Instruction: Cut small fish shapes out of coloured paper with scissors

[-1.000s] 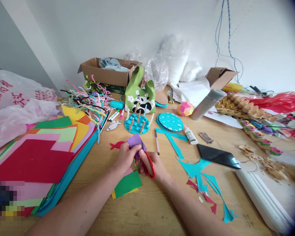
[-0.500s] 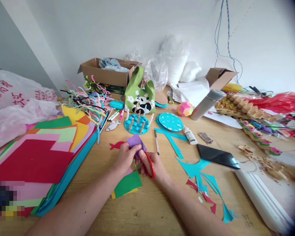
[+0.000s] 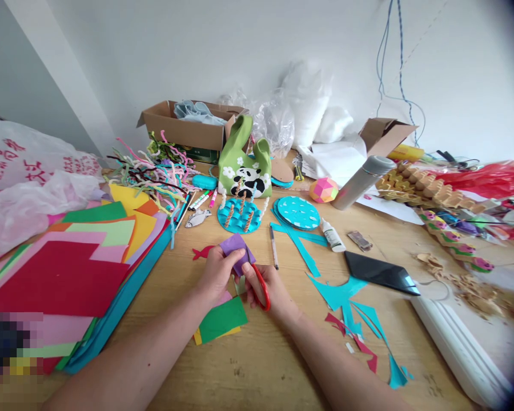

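A small purple sheet of craft paper (image 3: 232, 246) is pinched in my left hand (image 3: 216, 277), thumb on top. My right hand (image 3: 270, 290) is closed round the red handles of a pair of scissors (image 3: 263, 288). The scissor blades meet the right side of the purple sheet; how far they reach into it I cannot tell. Left of my fingers lies a red fish-shaped cutout (image 3: 202, 252). Below both hands a green piece (image 3: 223, 319) rests over yellow and pink ones. A blue disc with twisted stems (image 3: 239, 220) stands just beyond.
Stacked coloured sheets (image 3: 64, 279) fill the left. Blue round pieces (image 3: 297, 212), a pen (image 3: 274, 246), a glue bottle (image 3: 333, 237) and a dark phone (image 3: 381, 273) lie to the right. Blue scraps (image 3: 340, 294) are scattered nearer. A green panda bag (image 3: 245, 165) and a grey flask (image 3: 362, 182) stand behind.
The view has shifted very slightly. Both hands stay in nearly the same place, with the purple sheet turned a little against the scissors.
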### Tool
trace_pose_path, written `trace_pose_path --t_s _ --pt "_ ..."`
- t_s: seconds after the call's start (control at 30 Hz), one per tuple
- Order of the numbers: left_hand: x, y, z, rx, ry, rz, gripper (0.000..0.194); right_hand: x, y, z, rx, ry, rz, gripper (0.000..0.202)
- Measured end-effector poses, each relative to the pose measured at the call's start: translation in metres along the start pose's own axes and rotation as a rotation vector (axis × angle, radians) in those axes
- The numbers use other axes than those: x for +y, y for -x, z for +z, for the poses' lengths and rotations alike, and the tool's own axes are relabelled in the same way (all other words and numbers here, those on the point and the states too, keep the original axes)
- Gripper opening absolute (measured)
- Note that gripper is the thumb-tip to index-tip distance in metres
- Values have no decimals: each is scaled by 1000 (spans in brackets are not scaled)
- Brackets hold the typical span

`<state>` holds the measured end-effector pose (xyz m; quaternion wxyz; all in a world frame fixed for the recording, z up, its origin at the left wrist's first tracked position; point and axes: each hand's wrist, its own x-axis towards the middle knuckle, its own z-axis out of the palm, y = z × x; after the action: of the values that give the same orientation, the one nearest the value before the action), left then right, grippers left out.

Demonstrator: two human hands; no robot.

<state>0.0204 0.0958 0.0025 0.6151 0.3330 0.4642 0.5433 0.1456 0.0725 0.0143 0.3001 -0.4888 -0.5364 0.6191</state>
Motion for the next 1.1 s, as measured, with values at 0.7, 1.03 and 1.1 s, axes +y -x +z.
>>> trace_pose_path --t_s 0.7,1.03,1.1 --pt "-1 -1 -1 -5 -22 1 23 -1 1 -1 5 26 -32 62" --pt "-2 -2 -3 -32 -22 19 21 -2 2 -2 -3 34 -11 62" --pt "-2 -3 -4 -45 -24 13 20 -2 2 -2 -4 39 -5 63"
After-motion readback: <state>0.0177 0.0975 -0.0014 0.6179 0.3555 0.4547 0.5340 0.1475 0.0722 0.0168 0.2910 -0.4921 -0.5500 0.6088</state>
